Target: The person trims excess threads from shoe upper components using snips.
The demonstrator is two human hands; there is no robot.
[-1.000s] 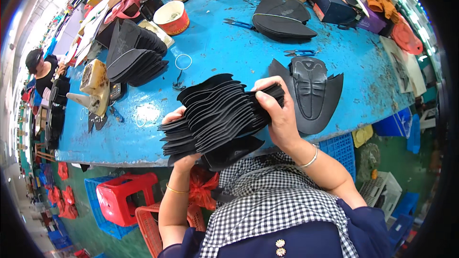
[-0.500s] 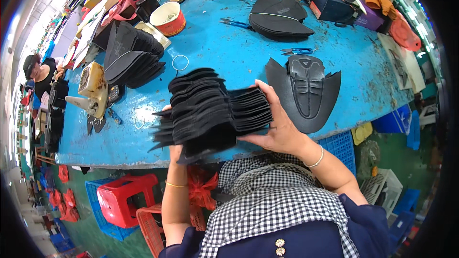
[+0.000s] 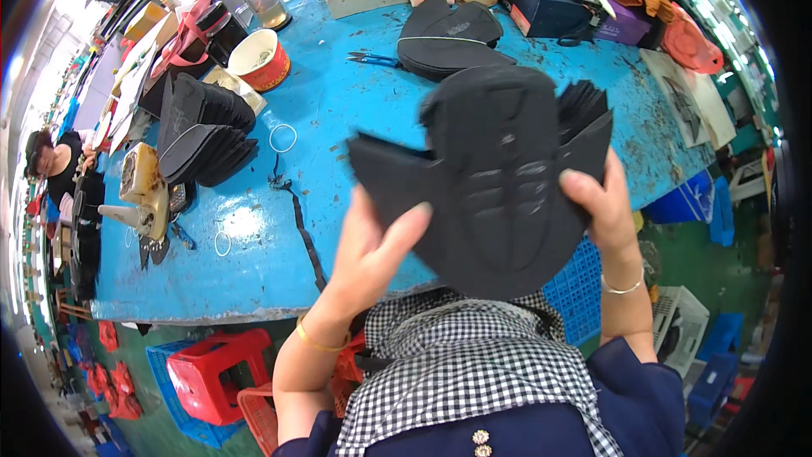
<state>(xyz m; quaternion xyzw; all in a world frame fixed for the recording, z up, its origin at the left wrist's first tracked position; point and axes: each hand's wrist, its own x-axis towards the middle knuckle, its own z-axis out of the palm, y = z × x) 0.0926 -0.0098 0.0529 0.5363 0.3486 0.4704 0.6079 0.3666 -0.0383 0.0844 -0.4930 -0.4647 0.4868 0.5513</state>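
A thick stack of black shoe-upper pieces (image 3: 499,190) is held upright near the table's front edge, its broad moulded front facing me. My left hand (image 3: 365,245) grips its left wing, thumb on the front and fingers mostly hidden behind. The right wing, fanned into several layers at its upper end, is clasped by my right hand (image 3: 604,203). Left of the stack, a black strip (image 3: 302,227) lies on the blue table. A white elastic band (image 3: 283,138) rests beyond it. Behind the stack sits a banded bundle of black pieces (image 3: 452,42), with blue thread snips (image 3: 374,58) beside it.
Another banded black bundle (image 3: 203,131) lies left, near a red-and-white tub (image 3: 260,61) and a stained yellow-white dispenser (image 3: 145,182). Boxes and jars line the table's (image 3: 330,106) far side. Below stand a red stool (image 3: 216,377) and crates. A person (image 3: 63,156) is at far left.
The stack has turned from edge-on to face-on and moved right, in front of where a single upper and snips lay. My left hand has come into sight; the black strip now shows.
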